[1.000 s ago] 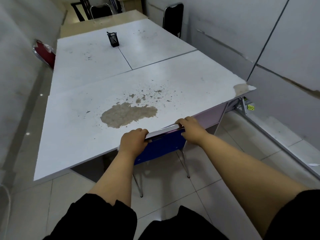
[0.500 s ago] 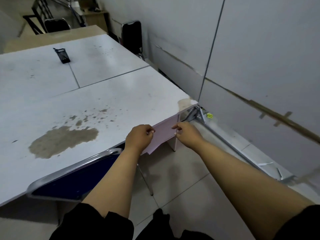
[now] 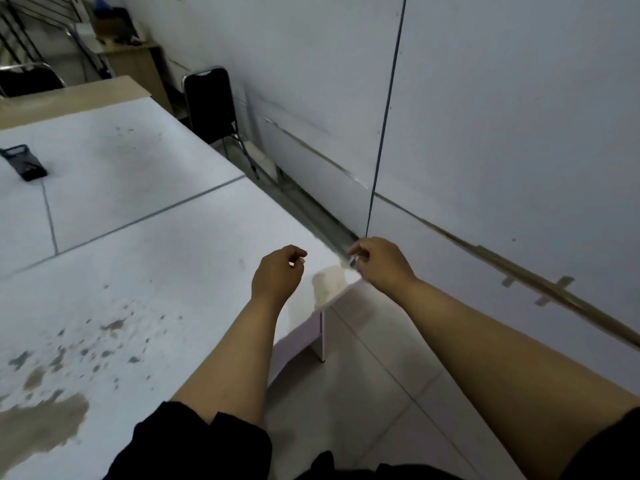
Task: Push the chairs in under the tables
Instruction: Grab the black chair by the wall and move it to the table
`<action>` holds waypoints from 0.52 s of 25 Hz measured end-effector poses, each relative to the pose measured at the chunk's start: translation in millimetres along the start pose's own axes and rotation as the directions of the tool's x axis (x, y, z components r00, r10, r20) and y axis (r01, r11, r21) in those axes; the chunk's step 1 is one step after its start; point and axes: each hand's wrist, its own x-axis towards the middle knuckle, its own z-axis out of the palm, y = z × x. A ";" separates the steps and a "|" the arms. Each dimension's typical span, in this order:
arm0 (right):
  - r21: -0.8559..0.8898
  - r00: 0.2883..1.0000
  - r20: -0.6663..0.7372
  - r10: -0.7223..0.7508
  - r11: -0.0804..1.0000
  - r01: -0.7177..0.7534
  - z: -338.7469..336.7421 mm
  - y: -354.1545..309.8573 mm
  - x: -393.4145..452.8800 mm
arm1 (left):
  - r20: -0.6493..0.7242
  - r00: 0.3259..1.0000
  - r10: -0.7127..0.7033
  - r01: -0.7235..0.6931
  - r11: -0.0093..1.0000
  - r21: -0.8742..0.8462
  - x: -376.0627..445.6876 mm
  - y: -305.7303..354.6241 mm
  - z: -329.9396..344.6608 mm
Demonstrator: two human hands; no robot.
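Observation:
The white table (image 3: 145,258) with worn brown patches fills the left half of the view. My left hand (image 3: 278,275) hovers over its right corner, fingers loosely curled and holding nothing. My right hand (image 3: 379,263) floats just past that corner, fingers also curled in with nothing in them. A black chair (image 3: 209,98) stands pulled out beside the far table near the wall. Another dark chair (image 3: 27,79) shows at the far left behind a beige table. The blue chair is out of view.
A black pen holder (image 3: 24,162) stands on the far white table. A white panelled wall (image 3: 485,133) runs along the right, leaving a narrow tiled aisle (image 3: 363,393). A wooden cabinet (image 3: 135,64) with clutter stands at the back.
Both hands let go of the blue chair's backrest, which was under the table edge, and rose over the table's right corner. The view swung right, and the blue chair left the frame.

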 end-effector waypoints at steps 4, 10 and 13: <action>0.060 1.000 -0.007 0.012 0.998 -0.012 -11.0 12.8 82.2 | -0.013 0.999 0.039 -0.039 0.999 0.001 88.5 17.6 20.4; 0.073 0.996 0.060 -0.058 0.996 0.054 -20.0 47.3 198.0 | -0.033 0.999 -0.010 0.011 1.000 0.012 194.8 24.0 66.8; 0.097 0.984 0.124 -0.130 0.988 0.118 -29.6 69.5 269.1 | -0.087 0.993 -0.080 0.081 0.997 0.010 248.9 33.6 98.0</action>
